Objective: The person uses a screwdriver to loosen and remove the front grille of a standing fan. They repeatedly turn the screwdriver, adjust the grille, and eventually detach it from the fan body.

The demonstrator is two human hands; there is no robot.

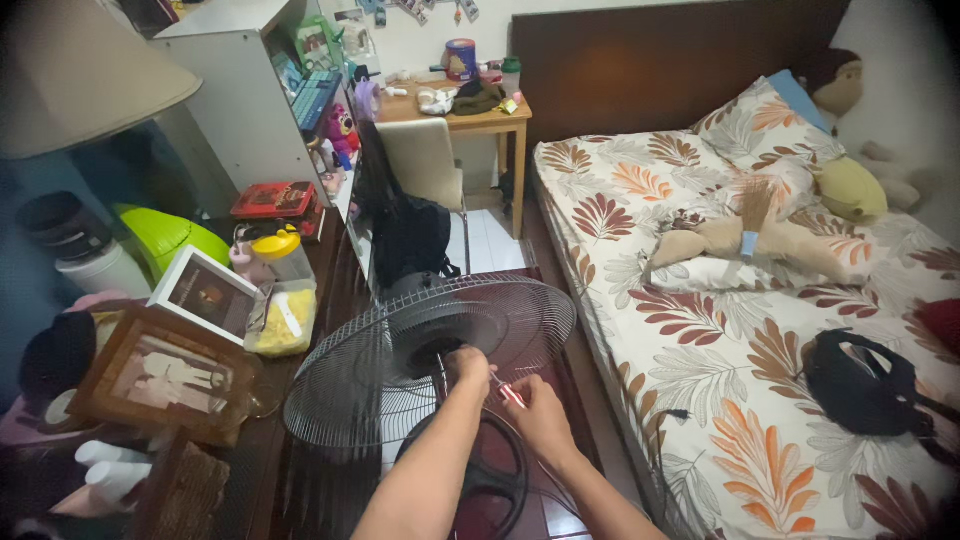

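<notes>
Metal wire fan guard (400, 370) tilts above the floor between a cluttered dresser (300, 470) and a leaf-patterned bed (720, 400). Left hand (468, 366) grips the fan hub; right hand (535, 410) pinches a red-handled screwdriver (507, 392) beside it.

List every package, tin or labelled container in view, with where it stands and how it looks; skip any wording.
Red flat box: on the dark dresser at left, rectangular, red with a dark picture.
Clear tub: beside the white picture frame, yellow contents, white label strip.
Yellow-lidded jar: behind that tub, clear body.
Round tin: on the wooden desk, cylindrical, red and blue.
</notes>
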